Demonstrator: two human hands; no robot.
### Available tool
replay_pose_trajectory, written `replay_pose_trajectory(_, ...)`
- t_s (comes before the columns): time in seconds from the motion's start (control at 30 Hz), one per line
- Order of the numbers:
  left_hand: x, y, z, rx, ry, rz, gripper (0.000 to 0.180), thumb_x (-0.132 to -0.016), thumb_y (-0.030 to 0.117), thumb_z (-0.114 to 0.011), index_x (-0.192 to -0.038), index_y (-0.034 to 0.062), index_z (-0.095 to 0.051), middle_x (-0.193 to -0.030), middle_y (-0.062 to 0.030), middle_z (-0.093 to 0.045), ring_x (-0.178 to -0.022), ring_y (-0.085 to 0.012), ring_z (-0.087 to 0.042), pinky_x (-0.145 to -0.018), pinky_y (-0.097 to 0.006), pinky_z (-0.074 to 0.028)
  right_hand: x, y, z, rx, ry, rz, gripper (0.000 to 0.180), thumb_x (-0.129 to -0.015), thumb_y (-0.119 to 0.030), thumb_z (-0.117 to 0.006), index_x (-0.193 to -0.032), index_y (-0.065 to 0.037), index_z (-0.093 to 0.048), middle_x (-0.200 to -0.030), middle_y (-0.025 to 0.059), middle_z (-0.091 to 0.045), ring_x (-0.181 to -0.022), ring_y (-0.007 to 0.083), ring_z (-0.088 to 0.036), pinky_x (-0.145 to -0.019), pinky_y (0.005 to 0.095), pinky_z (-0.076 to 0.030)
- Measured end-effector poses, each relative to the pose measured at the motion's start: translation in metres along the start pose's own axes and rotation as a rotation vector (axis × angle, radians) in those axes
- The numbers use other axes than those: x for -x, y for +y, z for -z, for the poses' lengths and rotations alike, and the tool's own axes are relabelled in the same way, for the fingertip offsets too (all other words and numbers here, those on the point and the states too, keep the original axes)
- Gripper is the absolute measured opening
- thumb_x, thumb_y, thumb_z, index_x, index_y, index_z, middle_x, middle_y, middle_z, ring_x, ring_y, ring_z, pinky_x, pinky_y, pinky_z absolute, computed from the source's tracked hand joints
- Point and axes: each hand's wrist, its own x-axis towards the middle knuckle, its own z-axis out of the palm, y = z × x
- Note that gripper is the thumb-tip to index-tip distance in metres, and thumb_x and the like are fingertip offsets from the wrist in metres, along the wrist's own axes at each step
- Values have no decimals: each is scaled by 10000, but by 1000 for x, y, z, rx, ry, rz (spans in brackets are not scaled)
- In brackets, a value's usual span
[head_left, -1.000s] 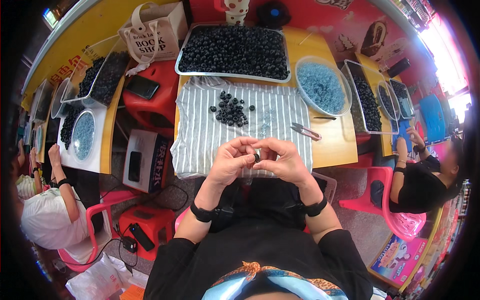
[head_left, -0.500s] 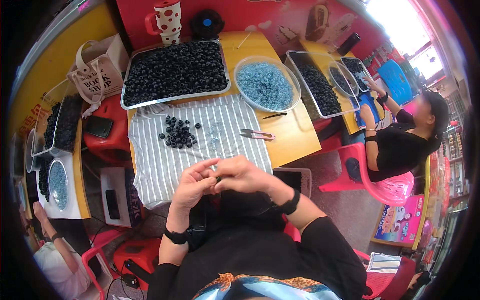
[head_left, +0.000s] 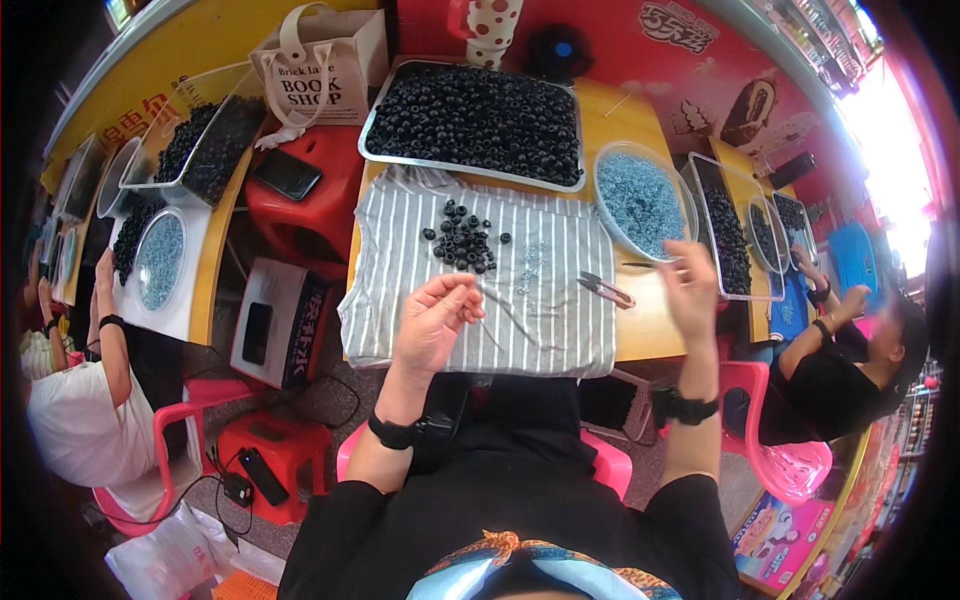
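1. My left hand [head_left: 436,320] pinches a thin, dark strand [head_left: 517,323] over the striped cloth [head_left: 393,245], fingers pressed together.
2. Round, holed black beads [head_left: 463,241] lie heaped on that cloth.
3. My blurred right hand [head_left: 690,290] is near the bowl [head_left: 688,206] of glassy blue beads [head_left: 638,198]; I cannot tell its fingers' state.

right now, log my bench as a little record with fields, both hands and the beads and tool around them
left hand: fingertips drawn together above the grey-and-white striped cloth; anything held is too small to tell
right hand: blurred, at the near rim of the clear tub; contact unclear
tub contents: pale-blue beads
on cloth: loose black beads, with small clear-looking beads to their right
tool: thread snips at the cloth's right edge
behind cloth: rectangular tray of black beads
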Motion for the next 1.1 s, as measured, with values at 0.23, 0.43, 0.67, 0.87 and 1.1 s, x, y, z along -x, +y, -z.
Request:
replay_pose_trajectory(0.23, 4, 2, 1, -27, 4, 72, 207, -959, 89, -582, -1138, -8, -615, -943, -97, -681, -815, -169, -654, -739, -274, -506, -22, -90, -125, -24, -315, 320, 211, -759, -36, -696, -967, -19, -667, -917, 146, -584, -895, 336, -591, -770, 399, -491)
replay_pose_trajectory(0.43, 2, -2, 2, -58, -20, 53, 231, -947, 64, -592, -1162, -19, -601, -976, -104, -677, -815, -160, -649, -735, -268, -512, -36, -84, -160, 298, -438, 362, 164, -759, -103, -705, -889, -33, -634, -906, 144, -568, -908, 347, -577, -752, 441, -480)
replay_pose_trajectory(0.67, 4, -4, 0, -52, -13, 48, 230, -923, 10, -606, -1147, -44, -610, -1012, -101, -667, -828, -157, -653, -686, -285, -549, 37, -126, -139, -75, -293, 384, 185, -713, -96, -716, -781, -54, -549, -786, 113, -534, -744, 327, -574, -609, 430, -453)
replay_pose_trajectory(0.87, 5, -2, -4, -102, -127, 96, 164, -922, 34, -620, -1051, -60, -654, -927, -108, -688, -795, -164, -671, -696, -295, -567, 61, -135, -132, -259, -255, 264, 118, -734, -14, -674, -800, -30, -579, -765, 111, -546, -704, 305, -587, -587, 395, -459)
replay_pose_trajectory(1.1, 5, -3, 6, -67, -84, 54, 161, -939, 104, -626, -1032, -16, -681, -842, -114, -697, -687, -154, -660, -594, -260, -538, 25, -69, -108, -123, -136, 159, 184, -755, 52, -665, -929, -7, -651, -787, 117, -586, -667, 257, -600, -596, 321, -467)
